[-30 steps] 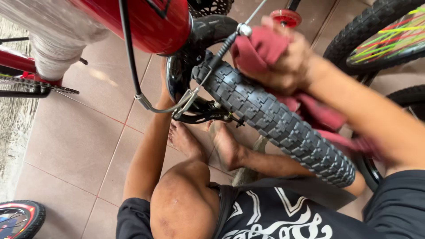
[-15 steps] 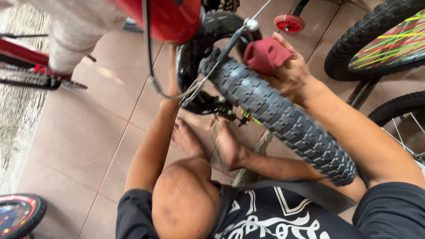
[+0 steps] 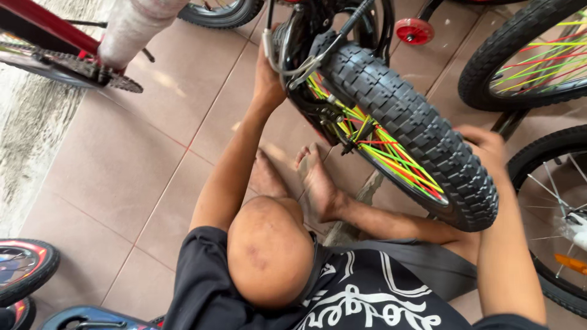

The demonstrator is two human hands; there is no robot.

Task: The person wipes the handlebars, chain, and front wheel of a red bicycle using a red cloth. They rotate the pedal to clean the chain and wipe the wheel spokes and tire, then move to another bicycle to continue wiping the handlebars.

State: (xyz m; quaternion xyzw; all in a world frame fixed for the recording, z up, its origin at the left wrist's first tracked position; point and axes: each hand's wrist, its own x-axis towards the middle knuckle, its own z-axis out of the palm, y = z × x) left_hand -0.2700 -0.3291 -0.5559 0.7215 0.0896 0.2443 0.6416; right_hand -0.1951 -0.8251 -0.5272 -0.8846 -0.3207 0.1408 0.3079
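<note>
Black knobbly rubber tyre [image 3: 416,122] with bright spokes between your arms, your left hand [image 3: 268,82] clasping the frame's far-left side, right hand [image 3: 486,146] open-fingered against the right tread.

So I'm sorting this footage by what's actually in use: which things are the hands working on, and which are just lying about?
In hand:
- knobby black tyre, right hand beside it
- brake cable at the frame, by the left hand
- coloured spokes

Lying about:
- red training wheel
- chainring of another bike
- tyre with green spokes
- small wheel at lower left
</note>
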